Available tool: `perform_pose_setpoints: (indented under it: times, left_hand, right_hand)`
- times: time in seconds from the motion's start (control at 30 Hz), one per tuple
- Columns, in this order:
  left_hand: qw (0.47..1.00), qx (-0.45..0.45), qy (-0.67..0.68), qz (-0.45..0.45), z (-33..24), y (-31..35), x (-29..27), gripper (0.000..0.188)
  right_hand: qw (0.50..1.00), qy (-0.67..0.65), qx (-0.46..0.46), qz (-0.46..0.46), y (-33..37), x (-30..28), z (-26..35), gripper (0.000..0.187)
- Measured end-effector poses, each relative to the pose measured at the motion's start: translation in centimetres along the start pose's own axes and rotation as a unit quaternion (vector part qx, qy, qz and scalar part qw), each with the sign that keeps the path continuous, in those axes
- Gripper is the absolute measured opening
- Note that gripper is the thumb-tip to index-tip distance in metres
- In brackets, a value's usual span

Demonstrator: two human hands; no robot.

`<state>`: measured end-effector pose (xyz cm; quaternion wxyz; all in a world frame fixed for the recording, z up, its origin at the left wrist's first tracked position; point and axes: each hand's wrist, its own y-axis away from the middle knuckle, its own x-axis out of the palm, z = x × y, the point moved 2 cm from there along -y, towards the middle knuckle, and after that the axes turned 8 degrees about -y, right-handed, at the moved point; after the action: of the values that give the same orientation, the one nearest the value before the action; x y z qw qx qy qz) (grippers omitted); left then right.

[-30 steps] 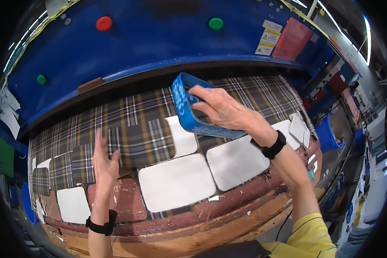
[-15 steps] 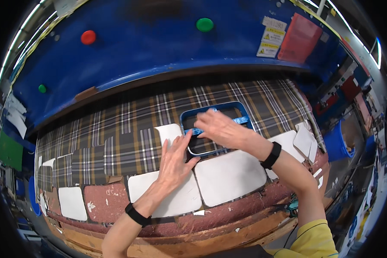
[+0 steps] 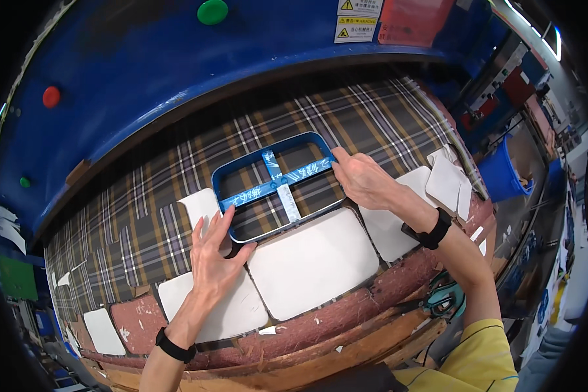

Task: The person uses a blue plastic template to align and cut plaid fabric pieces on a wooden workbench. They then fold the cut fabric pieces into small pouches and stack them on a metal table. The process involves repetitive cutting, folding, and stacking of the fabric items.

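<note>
Left hand (image 3: 213,259), spread open, touched blue frame (image 3: 276,184) at near-left corner; right hand (image 3: 364,178), curled, gripped right edge; bare plaid cloth (image 3: 367,121) lay beyond.

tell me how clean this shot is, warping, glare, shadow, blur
Head view: the lower edge of the blue panel bows and the corners go black; head view: a lamp at right glares white, and shade darkens the far edge of the plaid cloth; head view: blue frame, left hand and right hand look fairly sharp.
</note>
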<state>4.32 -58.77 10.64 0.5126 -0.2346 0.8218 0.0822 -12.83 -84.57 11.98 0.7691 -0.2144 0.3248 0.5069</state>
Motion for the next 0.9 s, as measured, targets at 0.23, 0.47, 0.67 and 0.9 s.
perform_pose_setpoints:
  times: [0.23, 0.47, 0.67, 0.9]
  left_hand:
    - [1.0, 0.009, -0.026, -0.009, -0.2, 0.0, 0.1, 0.078]
    - [1.0, -0.017, -0.012, 0.01, -0.3, 0.0, 0.2, 0.08]
    - [0.999, -0.028, -0.008, 0.012, -0.8, -0.1, -0.2, 0.08]
    - [0.999, -0.028, -0.016, 0.015, -0.7, -0.1, 0.1, 0.081]
  right_hand:
    - [0.992, -0.065, 0.102, 0.046, 1.0, -2.0, 2.1, 0.036]
    - [0.994, 0.092, -0.048, 0.029, 3.7, 0.2, 0.8, 0.042]
    - [0.998, 0.023, -0.049, 0.027, 3.0, 0.1, 0.5, 0.033]
    - [0.996, -0.062, 0.04, 0.051, 2.9, -0.3, 0.6, 0.062]
